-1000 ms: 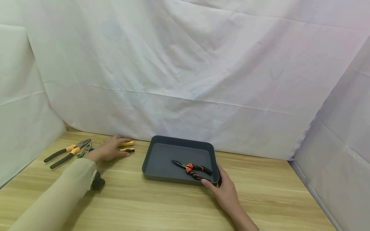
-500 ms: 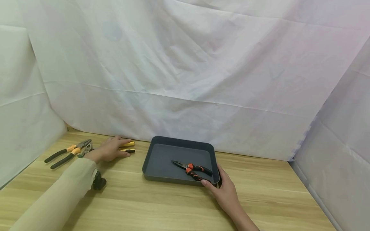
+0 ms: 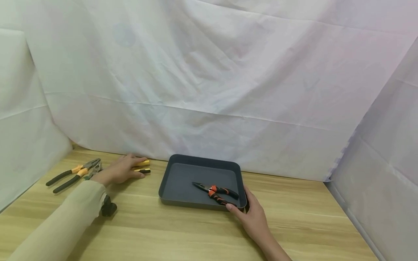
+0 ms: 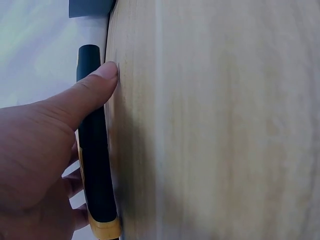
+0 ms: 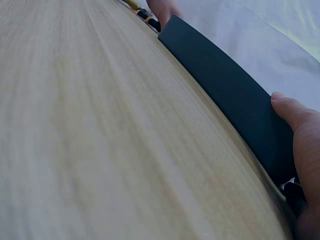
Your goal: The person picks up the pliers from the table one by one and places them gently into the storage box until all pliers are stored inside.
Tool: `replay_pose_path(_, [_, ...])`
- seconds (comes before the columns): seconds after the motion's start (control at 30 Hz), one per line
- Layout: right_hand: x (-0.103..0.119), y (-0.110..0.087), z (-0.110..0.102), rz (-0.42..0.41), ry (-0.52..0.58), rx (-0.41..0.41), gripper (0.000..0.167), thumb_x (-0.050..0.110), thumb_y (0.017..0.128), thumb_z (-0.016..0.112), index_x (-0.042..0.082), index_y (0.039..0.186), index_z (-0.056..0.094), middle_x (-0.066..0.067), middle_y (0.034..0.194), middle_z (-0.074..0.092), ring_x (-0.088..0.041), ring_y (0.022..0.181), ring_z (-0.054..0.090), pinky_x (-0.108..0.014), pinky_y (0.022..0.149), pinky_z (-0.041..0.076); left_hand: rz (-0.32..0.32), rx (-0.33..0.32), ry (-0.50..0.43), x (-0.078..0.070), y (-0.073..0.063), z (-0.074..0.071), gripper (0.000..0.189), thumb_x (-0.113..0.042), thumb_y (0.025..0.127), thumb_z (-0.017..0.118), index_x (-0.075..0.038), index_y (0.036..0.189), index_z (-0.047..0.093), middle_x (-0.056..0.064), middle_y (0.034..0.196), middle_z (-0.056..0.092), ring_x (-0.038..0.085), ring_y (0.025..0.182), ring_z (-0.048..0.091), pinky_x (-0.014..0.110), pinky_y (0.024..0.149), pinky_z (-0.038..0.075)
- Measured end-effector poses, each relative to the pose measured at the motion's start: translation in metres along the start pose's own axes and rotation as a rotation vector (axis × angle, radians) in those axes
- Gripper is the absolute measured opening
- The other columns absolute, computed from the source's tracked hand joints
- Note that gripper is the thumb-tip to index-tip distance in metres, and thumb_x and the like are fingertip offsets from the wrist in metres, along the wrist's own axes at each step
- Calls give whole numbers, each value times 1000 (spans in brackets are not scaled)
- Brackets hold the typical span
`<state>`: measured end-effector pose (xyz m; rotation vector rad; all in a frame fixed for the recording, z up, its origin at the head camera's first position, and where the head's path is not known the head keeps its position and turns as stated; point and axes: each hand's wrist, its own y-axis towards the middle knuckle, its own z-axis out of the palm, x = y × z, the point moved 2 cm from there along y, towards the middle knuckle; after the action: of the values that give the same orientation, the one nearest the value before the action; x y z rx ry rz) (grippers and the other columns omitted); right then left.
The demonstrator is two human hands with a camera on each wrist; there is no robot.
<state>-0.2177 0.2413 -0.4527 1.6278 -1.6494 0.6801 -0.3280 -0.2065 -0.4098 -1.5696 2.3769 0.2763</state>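
In the head view my left hand (image 3: pixel 119 170) lies over a pair of pliers with yellow-and-black handles (image 3: pixel 143 170); their head is hidden beneath the hand. The left wrist view shows the thumb against the near black grip (image 4: pixel 95 160), with the other fingers behind it. My right hand (image 3: pixel 253 214) holds the near right corner of a dark grey tray (image 3: pixel 177 202), its thumb at the rim. Inside the tray lie long-nose pliers (image 3: pixel 213 189) with black-and-red handles, jaws pointing left. The right wrist view shows the tray's outer wall (image 5: pixel 225 85) beside my right thumb.
Orange-and-black pliers (image 3: pixel 73 175) lie on the wooden table (image 3: pixel 183 235) at far left. Another pair of pliers (image 3: pixel 93 171) sits right beside them, partly hidden by my left arm. White cloth (image 3: pixel 202 83) hangs behind the table and at both sides.
The head view has shifted very slightly. Both hands, the tray and the pliers otherwise keep their places.
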Motion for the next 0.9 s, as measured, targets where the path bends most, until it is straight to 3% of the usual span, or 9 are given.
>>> replay_pose_path(0.27, [-1,1,0,-6,1,0,102,60,82,76,15,161,29,-14,163,35,-38,150,36,-55,118,37,61,-78,-46,-2,-6,-6,74,-38,93,72,-6,154,43,35,142,48,54,126,47,70,98,41])
replay_pose_path(0.5, [-3,0,-3,-1,-15,-8,101,60,83,76,16,161,29,-14,163,36,-37,150,37,-54,117,39,55,-81,-73,-9,-6,-11,72,-35,96,70,-5,154,41,33,137,50,48,122,51,65,95,46])
replay_pose_path(0.9, [-3,1,-3,-8,-5,-7,101,60,83,76,17,161,29,-13,163,36,-36,149,38,-52,116,41,34,-96,-136,-16,-5,-13,72,-34,97,69,-3,155,39,35,138,48,50,123,51,66,95,45])
